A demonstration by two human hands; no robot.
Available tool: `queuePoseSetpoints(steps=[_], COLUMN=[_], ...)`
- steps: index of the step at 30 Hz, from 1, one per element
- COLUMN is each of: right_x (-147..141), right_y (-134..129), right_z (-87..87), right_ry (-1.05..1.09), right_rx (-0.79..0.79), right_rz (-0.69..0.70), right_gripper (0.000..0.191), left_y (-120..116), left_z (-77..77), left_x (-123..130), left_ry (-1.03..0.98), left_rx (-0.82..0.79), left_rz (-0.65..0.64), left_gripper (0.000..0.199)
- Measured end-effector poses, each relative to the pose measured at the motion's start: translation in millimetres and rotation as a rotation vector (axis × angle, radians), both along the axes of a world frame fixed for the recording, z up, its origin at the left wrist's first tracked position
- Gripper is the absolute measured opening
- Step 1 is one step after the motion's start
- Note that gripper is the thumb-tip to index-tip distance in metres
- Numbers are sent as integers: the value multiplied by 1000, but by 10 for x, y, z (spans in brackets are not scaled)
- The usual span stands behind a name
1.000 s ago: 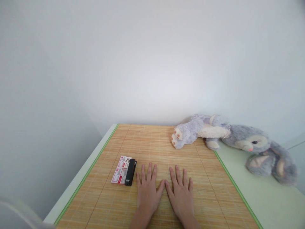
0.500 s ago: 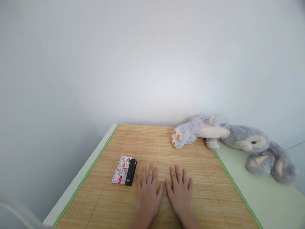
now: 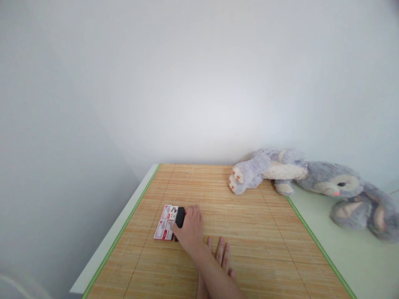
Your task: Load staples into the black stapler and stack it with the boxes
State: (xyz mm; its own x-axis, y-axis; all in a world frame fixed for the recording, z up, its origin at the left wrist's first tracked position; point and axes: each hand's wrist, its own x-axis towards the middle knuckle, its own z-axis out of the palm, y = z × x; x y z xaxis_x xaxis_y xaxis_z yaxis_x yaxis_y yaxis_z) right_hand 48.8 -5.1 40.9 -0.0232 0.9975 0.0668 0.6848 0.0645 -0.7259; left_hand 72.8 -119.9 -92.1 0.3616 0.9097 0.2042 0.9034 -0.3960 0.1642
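My right hand (image 3: 190, 230) reaches leftward across my left arm and is around a black stapler (image 3: 180, 216). Its thumb lies over the stapler's left edge, while the fingers lie along the right side, partly hiding it. The stapler rests on the bamboo mat (image 3: 249, 224). Right against it on the left lie small white-and-red boxes (image 3: 165, 223) with printed labels, near the thumb tip. My left hand (image 3: 220, 255) is flat on the mat, fingers outstretched and holding nothing. My right forearm passes over it and hides its back and wrist.
A grey plush rabbit (image 3: 274, 170) lies on its side along the back right, partly off the mat. The mat has a green border and covers most of a pale table (image 3: 336, 245). A white wall (image 3: 199, 83) stands behind.
My right hand has left its flat place on the mat and crossed over my left hand to the stapler. The left hand stays flat. The view has shifted slightly left.
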Motion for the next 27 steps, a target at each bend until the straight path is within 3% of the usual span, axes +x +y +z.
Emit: queuePoseSetpoints(steps=[3, 5, 9, 12, 16, 23, 27], right_x=[422, 834, 1633, 1984, 2098, 1829, 1878], right_y=[79, 120, 138, 114, 117, 262, 361], right_z=[44, 80, 153, 204, 273, 398, 621], right_ry=[8, 2, -21, -46, -70, -105, -98], right_rx=[63, 69, 55, 10, -16, 38, 56], right_rz=[88, 142, 248, 303, 346, 506, 568], right_gripper=[28, 30, 36, 40, 39, 26, 24], left_y=[-80, -148, -168, -33, 172, 243, 242], left_z=[-73, -23, 364, 708, 926, 880, 906], left_x=[-6, -13, -55, -66, 5, 50, 61], left_ry=[4, -28, -105, -128, -141, -119, -111], left_rx=[16, 38, 33, 25, 10, -2, 13], left_rz=[-69, -41, 132, 191, 185, 191, 216], left_gripper=[78, 78, 78, 74, 71, 63, 65])
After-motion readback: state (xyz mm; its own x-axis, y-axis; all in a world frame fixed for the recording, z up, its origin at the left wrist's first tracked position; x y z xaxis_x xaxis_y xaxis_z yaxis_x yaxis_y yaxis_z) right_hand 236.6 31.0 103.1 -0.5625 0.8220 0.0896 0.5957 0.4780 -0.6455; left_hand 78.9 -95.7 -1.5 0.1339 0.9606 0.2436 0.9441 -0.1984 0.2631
